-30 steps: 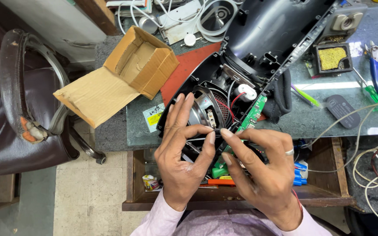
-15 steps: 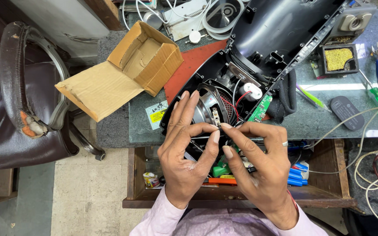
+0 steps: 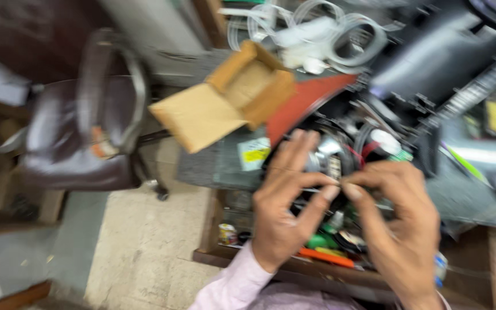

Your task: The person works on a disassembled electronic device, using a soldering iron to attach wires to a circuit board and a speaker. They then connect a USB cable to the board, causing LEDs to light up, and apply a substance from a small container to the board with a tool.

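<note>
The view is blurred by motion. My left hand point(image 3: 285, 201) and my right hand point(image 3: 397, 221) meet fingertip to fingertip, pinching a small thin part, perhaps a wire point(image 3: 335, 186), over the opened black appliance point(image 3: 374, 143). Inside the appliance I see a round motor, red and black wires and a green circuit board edge. A large black housing point(image 3: 437, 54) of the same machine lies behind it, with a red panel point(image 3: 302, 103) at its left.
An open cardboard box point(image 3: 231, 100) sits at the bench's left edge. White coiled cables point(image 3: 340, 34) lie at the back. A dark swivel chair point(image 3: 87, 138) stands to the left. An open drawer point(image 3: 317, 252) with small tools is below my hands.
The camera has swung, shifting the whole scene to the right and blurring it. My hands stay pinched together on the small part over the appliance.
</note>
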Motion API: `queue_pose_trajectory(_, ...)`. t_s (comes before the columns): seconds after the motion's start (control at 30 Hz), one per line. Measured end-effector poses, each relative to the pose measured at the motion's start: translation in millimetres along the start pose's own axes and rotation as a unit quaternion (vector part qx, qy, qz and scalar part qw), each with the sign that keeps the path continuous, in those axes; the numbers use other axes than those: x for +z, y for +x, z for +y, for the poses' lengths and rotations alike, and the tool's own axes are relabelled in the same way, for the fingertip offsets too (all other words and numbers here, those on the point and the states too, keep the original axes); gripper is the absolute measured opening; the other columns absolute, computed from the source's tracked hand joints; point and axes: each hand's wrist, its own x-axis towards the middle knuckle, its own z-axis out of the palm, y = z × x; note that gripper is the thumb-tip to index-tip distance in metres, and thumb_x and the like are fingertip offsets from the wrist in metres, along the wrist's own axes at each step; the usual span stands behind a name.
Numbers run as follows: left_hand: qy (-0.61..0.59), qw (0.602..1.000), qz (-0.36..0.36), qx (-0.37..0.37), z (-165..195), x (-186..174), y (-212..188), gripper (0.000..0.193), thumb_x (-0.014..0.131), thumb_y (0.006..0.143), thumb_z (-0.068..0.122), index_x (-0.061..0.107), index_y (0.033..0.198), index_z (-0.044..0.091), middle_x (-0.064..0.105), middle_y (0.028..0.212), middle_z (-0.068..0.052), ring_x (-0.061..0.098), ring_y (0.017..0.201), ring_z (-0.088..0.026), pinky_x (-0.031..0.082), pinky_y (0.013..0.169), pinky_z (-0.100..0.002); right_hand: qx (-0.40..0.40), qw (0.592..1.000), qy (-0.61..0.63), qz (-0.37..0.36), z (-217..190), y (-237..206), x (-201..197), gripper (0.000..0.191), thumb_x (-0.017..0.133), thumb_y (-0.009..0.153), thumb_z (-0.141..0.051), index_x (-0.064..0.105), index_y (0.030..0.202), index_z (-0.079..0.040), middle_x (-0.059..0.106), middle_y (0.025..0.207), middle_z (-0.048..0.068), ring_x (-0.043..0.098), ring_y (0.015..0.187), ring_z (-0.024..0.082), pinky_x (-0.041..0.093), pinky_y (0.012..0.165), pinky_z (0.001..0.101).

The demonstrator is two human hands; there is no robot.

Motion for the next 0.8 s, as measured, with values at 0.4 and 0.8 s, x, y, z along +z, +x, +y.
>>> queue_pose_trajectory(0.4, -0.021, 1.000, -0.003, 0.011, -0.8, -18.8, -8.7, 0.017, 0.073, 0.105, 0.025, 0.072, 0.108, 0.009, 0.059, 0.154, -0.014, 0.047, 0.151, -0.030, 0.034, 0.130, -0.040, -0.009, 1.000, 0.012, -0.013, 31.8, 2.4, 17.6, 0.003, 0.071, 0.099, -0.001, 0.072, 0.099, 0.002, 0.066, 0.100, 0.010, 0.060, 0.084, 0.012, 0.048, 0.077, 0.0232)
queue_pose_trajectory(0.8, -0.001, 1.000, 0.016, 0.004, 0.4, 6.7, 5.3, 0.008, 0.074, 0.093, 0.008, 0.069, 0.097, 0.004, 0.065, 0.145, -0.018, 0.053, 0.149, -0.036, 0.039, 0.127, -0.049, 0.025, 0.975, 0.124, 0.184, 20.8, -19.3, -25.0, 0.013, 0.065, 0.107, -0.001, 0.065, 0.119, 0.003, 0.061, 0.119, 0.004, 0.058, 0.102, 0.007, 0.048, 0.097, 0.0204)
